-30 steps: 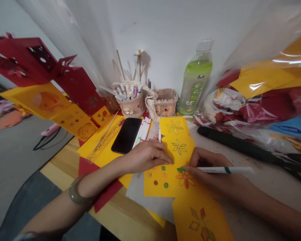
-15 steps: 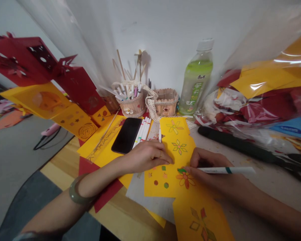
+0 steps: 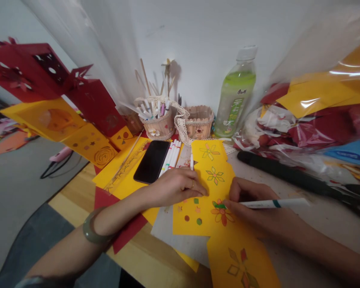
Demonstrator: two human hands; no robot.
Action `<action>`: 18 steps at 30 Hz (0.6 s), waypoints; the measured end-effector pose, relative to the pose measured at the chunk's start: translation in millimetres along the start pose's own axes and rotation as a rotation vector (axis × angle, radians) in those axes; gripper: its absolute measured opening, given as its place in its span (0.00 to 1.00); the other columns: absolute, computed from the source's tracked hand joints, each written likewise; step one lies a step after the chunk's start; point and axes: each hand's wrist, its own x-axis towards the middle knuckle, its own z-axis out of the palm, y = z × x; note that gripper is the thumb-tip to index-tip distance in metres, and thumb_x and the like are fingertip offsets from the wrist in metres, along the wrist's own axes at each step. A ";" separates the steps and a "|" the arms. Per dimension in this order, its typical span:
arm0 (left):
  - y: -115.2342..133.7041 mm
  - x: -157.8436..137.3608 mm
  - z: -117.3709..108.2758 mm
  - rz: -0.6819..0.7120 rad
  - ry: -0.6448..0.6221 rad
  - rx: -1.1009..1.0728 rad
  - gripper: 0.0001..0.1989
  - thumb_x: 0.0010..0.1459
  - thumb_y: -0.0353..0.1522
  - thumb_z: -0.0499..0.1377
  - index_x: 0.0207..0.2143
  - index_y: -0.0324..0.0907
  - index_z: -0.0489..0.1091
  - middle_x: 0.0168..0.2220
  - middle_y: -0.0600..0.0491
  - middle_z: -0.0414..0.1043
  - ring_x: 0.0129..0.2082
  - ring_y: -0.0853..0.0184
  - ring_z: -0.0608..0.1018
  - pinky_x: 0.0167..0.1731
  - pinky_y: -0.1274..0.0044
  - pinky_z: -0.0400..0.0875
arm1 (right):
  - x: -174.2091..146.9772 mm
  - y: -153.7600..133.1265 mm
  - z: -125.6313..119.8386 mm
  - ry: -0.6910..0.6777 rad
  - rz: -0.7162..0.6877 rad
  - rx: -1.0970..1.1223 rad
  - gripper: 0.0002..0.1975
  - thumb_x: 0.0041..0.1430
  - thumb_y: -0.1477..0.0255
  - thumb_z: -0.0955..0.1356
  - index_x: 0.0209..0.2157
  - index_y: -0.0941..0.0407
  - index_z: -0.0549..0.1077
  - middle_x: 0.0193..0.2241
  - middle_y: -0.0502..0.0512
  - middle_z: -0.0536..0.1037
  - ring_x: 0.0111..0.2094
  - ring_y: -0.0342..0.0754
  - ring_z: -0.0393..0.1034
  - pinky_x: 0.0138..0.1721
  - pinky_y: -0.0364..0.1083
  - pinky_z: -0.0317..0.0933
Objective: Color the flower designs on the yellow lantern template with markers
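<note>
My right hand point(image 3: 252, 200) grips a white felt-tip marker point(image 3: 288, 203) with a green band. Its tip end is at an outlined flower point(image 3: 222, 218) on a yellow cut-out card point(image 3: 195, 228), where one petal shows green and others orange. My left hand point(image 3: 181, 186) rests fingers-down on the same card, left of the flower, holding nothing that shows. Small green, orange and brown shapes are on the card just below those fingers. More outlined flowers run up and down the card's panels. Several white markers point(image 3: 174, 154) lie side by side beyond my left hand.
A black phone point(image 3: 152, 162) lies left of the markers, near a clear ruler point(image 3: 123, 170). Behind stand a pen basket point(image 3: 158, 126), a second basket point(image 3: 198, 124) and a drink bottle point(image 3: 235, 96). Red and yellow paper boxes point(image 3: 90, 104) rise at left; scissors point(image 3: 357, 196) lie at right.
My right hand and the marker have shifted slightly to the right. More of the green petal is now visible. My left hand stays in place.
</note>
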 end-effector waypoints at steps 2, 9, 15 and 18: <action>-0.2 -0.1 0.2 0.000 0.004 0.003 0.08 0.58 0.28 0.55 0.37 0.39 0.74 0.33 0.52 0.72 0.35 0.70 0.73 0.36 0.80 0.64 | 0.8 0.0 0.5 0.008 0.003 0.009 0.11 0.52 0.70 0.64 0.20 0.55 0.59 0.18 0.47 0.64 0.20 0.41 0.55 0.19 0.40 0.47; 0.7 -0.4 -0.5 -0.008 0.000 -0.010 0.08 0.59 0.28 0.55 0.38 0.39 0.73 0.33 0.52 0.72 0.35 0.70 0.73 0.36 0.80 0.65 | 0.6 -1.1 0.1 0.009 -0.007 0.004 0.12 0.52 0.68 0.64 0.19 0.55 0.59 0.18 0.47 0.63 0.19 0.41 0.54 0.18 0.41 0.46; 0.8 -0.4 -0.6 -0.002 0.004 -0.012 0.08 0.59 0.28 0.55 0.38 0.40 0.73 0.34 0.53 0.72 0.35 0.71 0.73 0.37 0.80 0.65 | 0.4 -1.8 -1.2 -0.016 -0.027 -0.007 0.14 0.51 0.67 0.64 0.18 0.55 0.56 0.17 0.47 0.61 0.19 0.40 0.52 0.18 0.41 0.44; 0.9 -0.5 -0.7 -0.001 0.006 -0.018 0.08 0.59 0.28 0.55 0.37 0.39 0.73 0.34 0.52 0.72 0.35 0.71 0.73 0.36 0.81 0.65 | 1.1 -2.1 -0.9 -0.019 -0.017 0.012 0.14 0.51 0.66 0.64 0.18 0.55 0.57 0.17 0.47 0.61 0.19 0.40 0.52 0.18 0.40 0.44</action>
